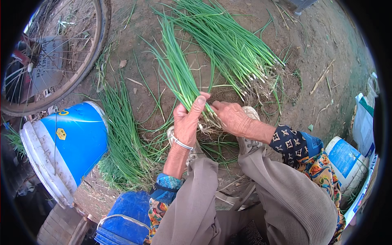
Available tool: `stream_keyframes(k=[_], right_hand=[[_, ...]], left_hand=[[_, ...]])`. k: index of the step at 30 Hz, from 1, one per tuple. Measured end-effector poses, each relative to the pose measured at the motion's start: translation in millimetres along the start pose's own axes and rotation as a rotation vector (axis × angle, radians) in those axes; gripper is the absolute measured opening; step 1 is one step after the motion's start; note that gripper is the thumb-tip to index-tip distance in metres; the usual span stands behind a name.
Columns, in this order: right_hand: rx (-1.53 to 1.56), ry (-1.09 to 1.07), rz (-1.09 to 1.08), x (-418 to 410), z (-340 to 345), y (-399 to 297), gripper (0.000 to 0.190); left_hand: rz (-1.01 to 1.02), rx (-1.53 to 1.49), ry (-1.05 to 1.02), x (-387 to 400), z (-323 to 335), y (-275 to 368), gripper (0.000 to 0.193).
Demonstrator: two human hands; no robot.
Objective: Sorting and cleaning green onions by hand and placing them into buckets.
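My left hand [187,122] grips a small bunch of green onions [180,73] near its base, thumb across the stems. The leaves point up and away, and the pale roots hang below the thumb. Close against that root end is my right hand [232,118], its fingers curled and partly hidden, so I cannot see whether it pinches a stem. A large pile of green onions [223,43] lies on the ground beyond my hands, its white root ends toward the right. Another heap of green onions [125,131] lies to my left.
A bicycle wheel [99,39] stands at the upper left. Below it a blue and white bucket [79,137] is tipped on its side, with a blue bucket [125,214] nearer me. On the right are a smaller pail [344,159] and a plastic bag [363,122]. Loose leaves litter the dirt floor [312,70].
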State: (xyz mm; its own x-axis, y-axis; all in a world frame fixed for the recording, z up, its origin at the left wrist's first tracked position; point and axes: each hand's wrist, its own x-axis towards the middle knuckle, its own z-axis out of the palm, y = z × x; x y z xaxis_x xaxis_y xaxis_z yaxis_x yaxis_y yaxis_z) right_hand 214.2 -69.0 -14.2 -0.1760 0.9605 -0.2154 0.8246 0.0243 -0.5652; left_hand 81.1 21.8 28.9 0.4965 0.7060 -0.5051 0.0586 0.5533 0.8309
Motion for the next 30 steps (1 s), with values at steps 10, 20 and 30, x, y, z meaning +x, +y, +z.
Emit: stream_keyframes(k=[10, 20, 30], right_hand=[[0.335, 0.367, 0.372, -4, -31, 24, 0.012], [0.171, 0.131, 0.415, 27, -11, 3, 0.025], [0.44, 0.162, 0.492, 18, -8, 9, 0.027]], left_hand=[[-0.003, -0.326, 0.107, 5, -27, 10, 0.024], [-0.064, -0.262, 0.067, 1, -31, -13, 0.017], [-0.255, -0.044, 0.014, 5, -50, -45, 0.017]])
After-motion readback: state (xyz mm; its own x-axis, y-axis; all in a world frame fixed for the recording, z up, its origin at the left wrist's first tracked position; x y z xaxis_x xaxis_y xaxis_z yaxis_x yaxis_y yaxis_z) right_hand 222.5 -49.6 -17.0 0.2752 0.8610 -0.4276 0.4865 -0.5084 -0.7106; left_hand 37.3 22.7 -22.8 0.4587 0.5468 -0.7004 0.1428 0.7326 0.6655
